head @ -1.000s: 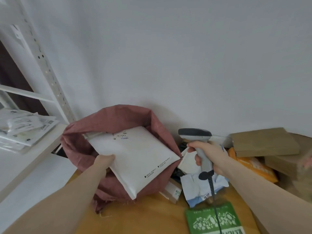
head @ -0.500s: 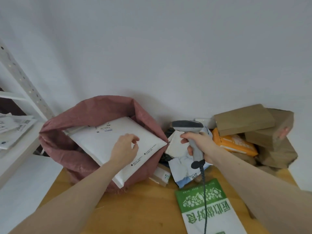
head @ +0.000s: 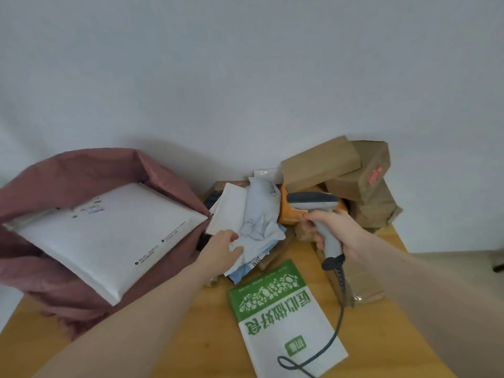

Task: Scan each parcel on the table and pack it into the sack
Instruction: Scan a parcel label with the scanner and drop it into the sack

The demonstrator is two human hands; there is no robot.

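The fingers (head: 235, 236) of the left hand (head: 221, 249) lie loosely curled on the near left corner of the crumpled pale-blue parcel (head: 259, 222); whether they already pinch the wrapping cannot be told from this view. The fingers of the right hand (head: 335, 227) are wrapped firmly around the grip of the scanner (head: 317, 205), whose head points left across the pile.

Position of the work item: the pale-blue parcel rests on top of the heap at the far centre of the surface (head: 191, 336), directly ahead of the left fingertips and just left of the scanner head. Its long axis runs roughly from the near left to the far right. A white flat envelope (head: 231, 205) lies against its left side.

The left hand is the nearer one and, in judgement, the one to lift the parcel (the right hand is occupied by the scanner). The label face must turn toward the scanner head, which sits to the parcel's right.

The sack (head: 81, 170) stands open to the left of the left hand, with a large white mailer (head: 109, 236) lying tilted across its mouth. A green-and-white packet (head: 281, 315) lies on the near surface under the scanner cable (head: 330, 347). Brown boxes (head: 321, 162) are stacked at the far right.
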